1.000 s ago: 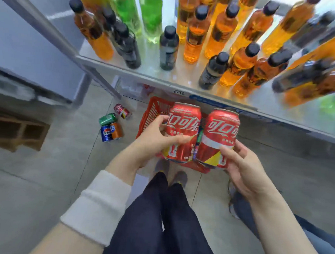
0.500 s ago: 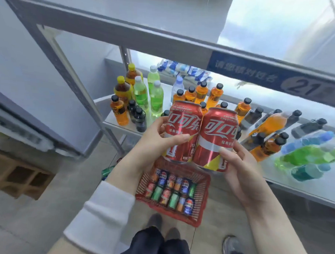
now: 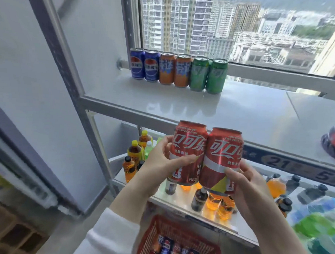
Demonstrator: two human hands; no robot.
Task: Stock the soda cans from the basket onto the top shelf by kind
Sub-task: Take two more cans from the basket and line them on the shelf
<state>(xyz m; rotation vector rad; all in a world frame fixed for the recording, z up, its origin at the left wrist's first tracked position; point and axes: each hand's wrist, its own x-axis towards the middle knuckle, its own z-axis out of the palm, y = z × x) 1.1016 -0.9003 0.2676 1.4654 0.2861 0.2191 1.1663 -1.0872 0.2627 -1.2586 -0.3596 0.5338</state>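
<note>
Window glass with a city view fills the upper right of the frame, behind the white top shelf (image 3: pixel 240 110). At upper centre, a row stands upright at the back of that shelf: two blue cans (image 3: pixel 144 65), two orange cans (image 3: pixel 175 71) and two green cans (image 3: pixel 208 75), packed close together. At lower centre, the red basket (image 3: pixel 148 235) holds more cans.

Above it, at mid-frame, the left hand (image 3: pixel 161 165) wraps its fingers round the first red cola can (image 3: pixel 187 152). The right hand (image 3: pixel 244 186) grasps the second red cola can (image 3: pixel 221 160). Both cans are upright and touching, just below the shelf's front edge.

Step in hand: transfer of the red pair to the shelf.

Next move, as judged: raise both cans over the front edge and set them on the bare surface to the right of the green cans. This keeps the kinds grouped; avoid knocking the row.
</note>
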